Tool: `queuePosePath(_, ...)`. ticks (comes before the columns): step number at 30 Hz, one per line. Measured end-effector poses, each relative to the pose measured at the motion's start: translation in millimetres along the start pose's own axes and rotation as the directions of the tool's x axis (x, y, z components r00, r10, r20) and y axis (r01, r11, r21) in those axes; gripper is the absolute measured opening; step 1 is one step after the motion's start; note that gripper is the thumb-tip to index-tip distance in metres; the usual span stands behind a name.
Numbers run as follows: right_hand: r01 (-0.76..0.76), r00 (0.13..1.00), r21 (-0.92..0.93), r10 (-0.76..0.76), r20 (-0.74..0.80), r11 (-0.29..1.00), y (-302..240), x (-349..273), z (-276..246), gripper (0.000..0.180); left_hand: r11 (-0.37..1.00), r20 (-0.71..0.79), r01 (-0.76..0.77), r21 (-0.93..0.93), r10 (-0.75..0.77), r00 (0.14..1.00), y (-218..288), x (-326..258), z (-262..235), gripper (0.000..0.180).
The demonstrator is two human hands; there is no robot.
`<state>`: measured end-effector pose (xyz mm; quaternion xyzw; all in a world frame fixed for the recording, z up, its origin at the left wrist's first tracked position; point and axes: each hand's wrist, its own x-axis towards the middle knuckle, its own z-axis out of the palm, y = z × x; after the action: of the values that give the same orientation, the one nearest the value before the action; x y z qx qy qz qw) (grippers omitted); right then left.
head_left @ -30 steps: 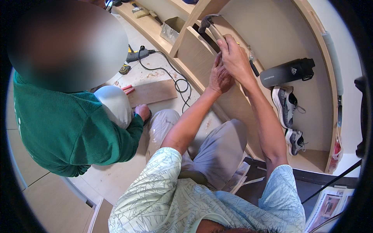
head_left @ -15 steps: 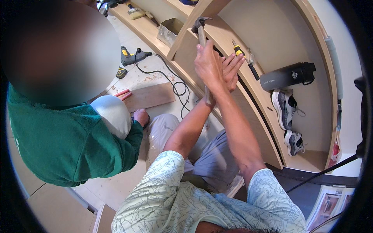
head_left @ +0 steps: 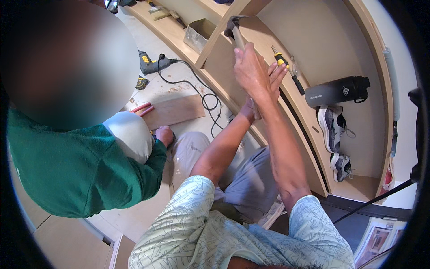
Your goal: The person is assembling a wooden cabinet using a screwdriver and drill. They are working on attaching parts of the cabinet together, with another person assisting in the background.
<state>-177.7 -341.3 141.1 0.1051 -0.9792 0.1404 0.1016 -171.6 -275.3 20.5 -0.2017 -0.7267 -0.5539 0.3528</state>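
Note:
My right hand (head_left: 251, 71) is wrapped round the wooden handle of a claw hammer (head_left: 234, 27), its dark head pointing away from me. The handle's lower end shows beside my right wrist. Behind that forearm, my left hand (head_left: 278, 77) lies against the edge of the wooden cabinet front (head_left: 291, 130), fingers stretched out; its palm is hidden. Just past the left fingertips lie a yellow-and-black screwdriver (head_left: 281, 60) and a second black-handled tool (head_left: 297, 84) on the cabinet's shelf.
A black bottle (head_left: 333, 92) and grey sneakers (head_left: 331, 130) sit in the cabinet on the right. At left a person in a green top (head_left: 89, 170) crouches by a wooden board (head_left: 179, 112) and red-handled tool (head_left: 142, 108). A corded power tool (head_left: 152, 62) lies on the floor.
Both hands and the hammer have shifted slightly to the right. The view has moved a little too. My right hand keeps its hold on the handle.

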Motion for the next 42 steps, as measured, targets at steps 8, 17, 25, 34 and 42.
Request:
queuePosePath(8, 0.095, 0.975, 0.2, -0.05, -0.217, 0.975, 2, -2, -16, 0.037, 0.997, -0.013, -0.038, 0.069, 0.039, 0.999, -7, 1, 13, 0.07)
queuePosePath(17, 0.0, 0.998, 0.089, 0.005, -0.06, 0.996, 6, 11, -25, 0.039, 0.957, 0.068, -0.096, 0.273, 0.08, 0.994, -29, -4, 32, 0.075)
queuePosePath(25, -0.031, 0.999, -0.095, 0.035, 0.04, 0.995, 15, 9, -23, 0.041, 0.969, 0.105, -0.078, 0.235, 0.055, 0.993, -36, -12, 31, 0.072)
queuePosePath(34, -0.032, 0.984, 0.315, 0.085, -0.155, 0.949, 44, -143, -161, 0.029, 0.963, -0.229, 0.16, 0.215, -0.109, 0.967, 9, -6, 12, 0.079)
queuePosePath(42, -0.236, 0.915, 0.534, 0.37, -0.158, 0.812, 90, -283, -191, 0.027, 0.918, -0.34, 0.382, -0.108, -0.396, 0.853, 42, -14, 23, 0.064)
